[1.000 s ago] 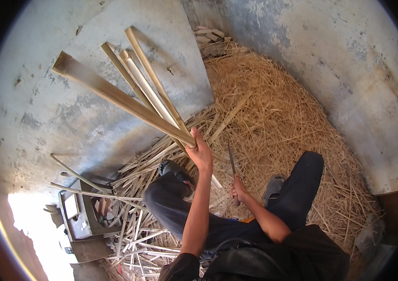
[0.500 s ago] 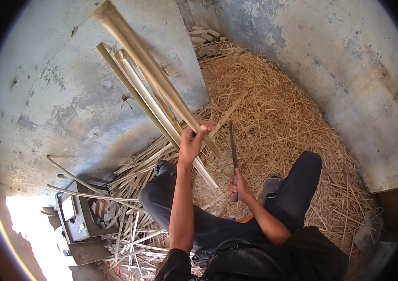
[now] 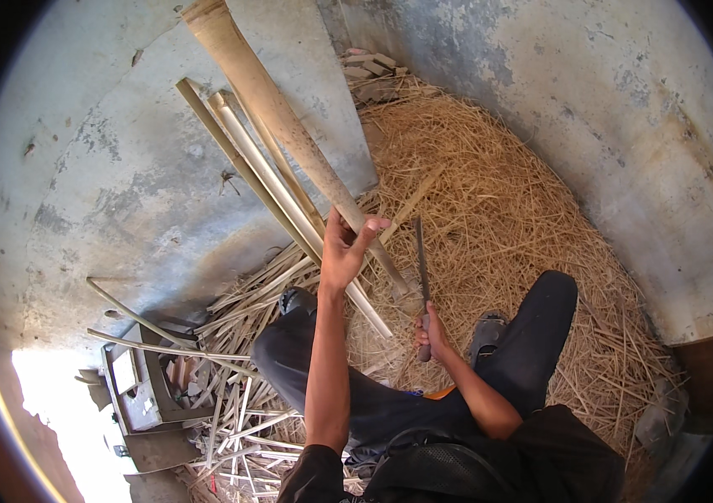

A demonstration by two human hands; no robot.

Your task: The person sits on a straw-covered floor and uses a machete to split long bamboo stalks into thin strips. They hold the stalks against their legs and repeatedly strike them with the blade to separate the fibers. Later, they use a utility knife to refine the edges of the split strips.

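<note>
- Your L hand [image 3: 346, 250] was closed round the lower part of the wide bamboo piece [image 3: 289, 134]; thumb in front, fingers partly hidden.
- Piece slanted up left before the wall [image 3: 121, 184], lower end down nr the shavings [image 3: 474, 184].
- Your R hand [image 3: 432, 333] gripped the long knife [image 3: 422, 264] by its handle, blade upright, apart from the bamboo.
- Thin strips [image 3: 258, 168] stood just beside; contact w/ L hand: couldn't tell.
- Step (judged): positioning stock, blade ready.
- Next move, prob.: called for a steady piece, L fingers clear of the edge.
</note>
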